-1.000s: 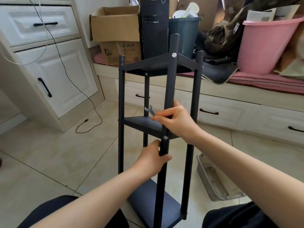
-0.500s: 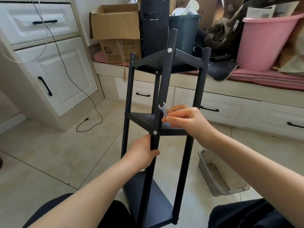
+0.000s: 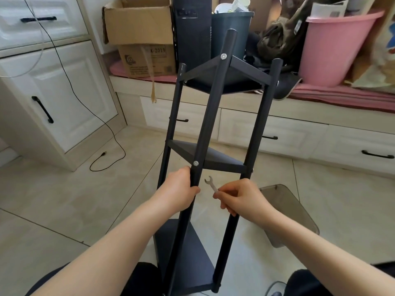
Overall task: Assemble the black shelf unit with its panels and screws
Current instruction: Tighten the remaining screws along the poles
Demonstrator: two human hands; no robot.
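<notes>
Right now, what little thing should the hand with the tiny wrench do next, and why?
Probably lift the wrench up to the silver bolt on the front pole. The right hand pinches it just below and beside that bolt, touching nothing, while the left hand grips the pole under the middle shelf.

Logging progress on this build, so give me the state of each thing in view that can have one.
black shelf unit: tilted, three panels mounted on the poles
front pole: gripped by the left hand, two screw heads showing
small wrench: pinched by the right hand, off any screw
cardboard box: flaps open
cabinet door: closed
drawers under the bench: closed
</notes>
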